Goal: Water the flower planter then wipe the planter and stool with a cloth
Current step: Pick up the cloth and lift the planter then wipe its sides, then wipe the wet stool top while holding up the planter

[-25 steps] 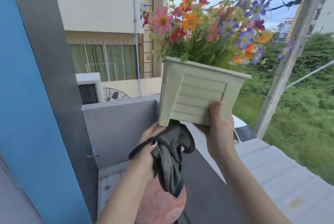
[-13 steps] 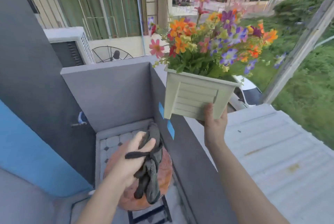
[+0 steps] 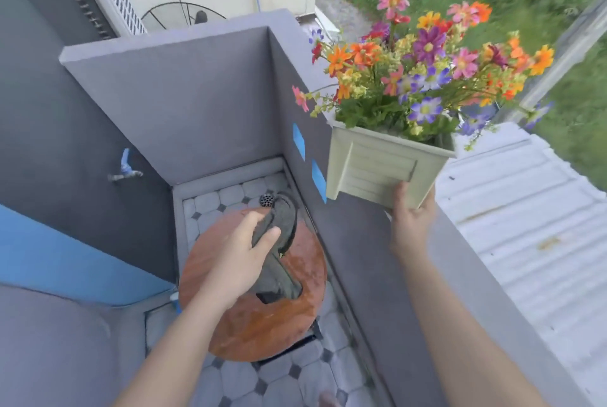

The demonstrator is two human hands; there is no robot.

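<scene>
My left hand [image 3: 243, 249] is over the round, reddish stool [image 3: 262, 324], fingers and thumb curled round the dark grey cloth [image 3: 282, 262]. The cloth's loose end hangs down onto the stool's wet-looking top. My right hand [image 3: 412, 219] is up and to the right of the stool. It grips the pale green planter [image 3: 377, 170] at its bottom corner, thumb on the slatted front and fingers tucked underneath. The planter sits upright above the grey balcony wall [image 3: 361, 259], which runs just beside the stool on the right. I cannot tell whether its base touches the wall's top. Bright flowers [image 3: 427, 71] fill it. Behind the stool a small round drain [image 3: 266, 199] sits in the tiled floor [image 3: 236, 377], and to the stool's left a tap [image 3: 126, 170] sticks out of the wall.
</scene>
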